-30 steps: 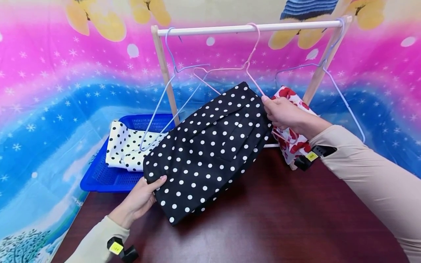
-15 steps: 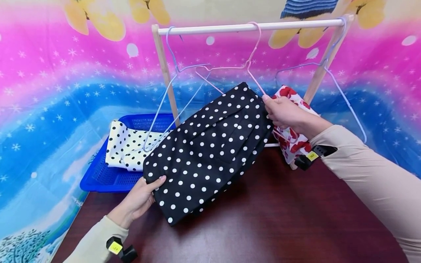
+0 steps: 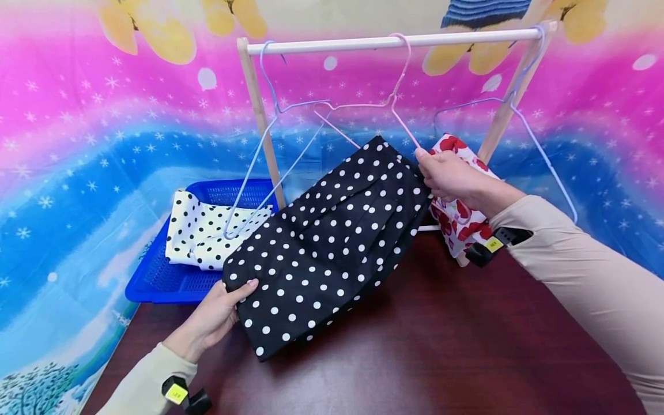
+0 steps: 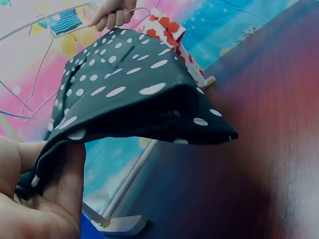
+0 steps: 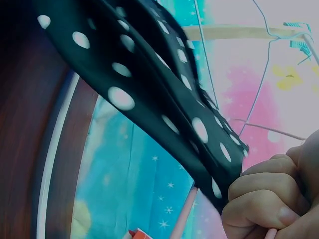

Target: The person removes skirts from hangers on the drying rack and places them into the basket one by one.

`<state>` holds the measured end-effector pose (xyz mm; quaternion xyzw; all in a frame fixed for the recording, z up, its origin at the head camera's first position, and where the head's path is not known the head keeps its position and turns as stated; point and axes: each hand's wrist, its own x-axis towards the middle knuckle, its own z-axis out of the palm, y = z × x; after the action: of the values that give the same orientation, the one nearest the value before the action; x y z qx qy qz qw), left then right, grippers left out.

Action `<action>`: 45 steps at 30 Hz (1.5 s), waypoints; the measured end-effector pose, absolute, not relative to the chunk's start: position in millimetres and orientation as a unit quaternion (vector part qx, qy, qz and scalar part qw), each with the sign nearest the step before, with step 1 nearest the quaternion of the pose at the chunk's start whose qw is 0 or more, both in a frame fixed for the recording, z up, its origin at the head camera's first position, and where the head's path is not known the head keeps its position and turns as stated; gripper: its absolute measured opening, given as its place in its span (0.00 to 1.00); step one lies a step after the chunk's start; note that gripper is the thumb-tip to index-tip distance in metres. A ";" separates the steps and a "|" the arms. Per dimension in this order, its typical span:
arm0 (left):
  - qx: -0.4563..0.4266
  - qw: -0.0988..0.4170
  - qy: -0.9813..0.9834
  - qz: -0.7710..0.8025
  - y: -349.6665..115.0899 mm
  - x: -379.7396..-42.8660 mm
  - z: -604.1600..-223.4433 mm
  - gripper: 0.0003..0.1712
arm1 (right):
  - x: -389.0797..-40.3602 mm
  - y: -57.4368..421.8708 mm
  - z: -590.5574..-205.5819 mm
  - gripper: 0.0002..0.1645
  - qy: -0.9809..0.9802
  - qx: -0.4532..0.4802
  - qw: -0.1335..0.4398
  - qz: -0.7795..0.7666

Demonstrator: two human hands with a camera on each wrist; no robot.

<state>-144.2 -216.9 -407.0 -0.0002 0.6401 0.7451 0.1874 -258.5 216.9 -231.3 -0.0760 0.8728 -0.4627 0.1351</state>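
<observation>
A black garment with white polka dots (image 3: 327, 242) slants across the middle of the head view, open like a tube at its lower end in the left wrist view. My left hand (image 3: 215, 314) pinches its lower left edge, thumb on top and fingers beneath. At its upper right corner, my right hand (image 3: 456, 176) grips the sloping side wire of a pink hanger (image 3: 363, 106). That hanger hooks over the white rail (image 3: 332, 45), and the garment hides part of its lower wire. Whether my right fingers also hold the cloth, I cannot tell.
Blue hangers flank the pink one: left hanger (image 3: 249, 167), right hanger (image 3: 539, 147). A blue basket (image 3: 150, 288) at left holds white dotted cloth (image 3: 199, 233). Behind my right hand hangs red-and-white patterned cloth (image 3: 453, 225). The dark wooden table (image 3: 441, 346) lies below.
The garment's lower end has shifted slightly down and left with my left hand. Its upper corner has dropped a little, showing more pink wire. My right hand stays almost still.
</observation>
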 end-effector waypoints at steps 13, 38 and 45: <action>0.000 0.212 0.683 0.699 -210.8 -145.1 -405.2 0.26 | -257.4 213.9 -231.5 0.33 0.872 -0.075 0.137 -0.464; -0.003 0.213 0.655 0.725 -180.5 -156.2 -372.1 0.31 | -253.0 203.1 -234.0 0.33 0.860 -0.085 0.135 -0.484; 0.006 0.203 0.646 0.736 -167.7 -164.0 -362.3 0.23 | -252.7 201.8 -235.5 0.33 0.856 -0.083 0.134 -0.493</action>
<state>-164.0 -167.7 -362.3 0.0060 0.6461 0.7356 0.2034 -252.7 201.8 -235.5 -0.0835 0.8557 -0.4926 0.1344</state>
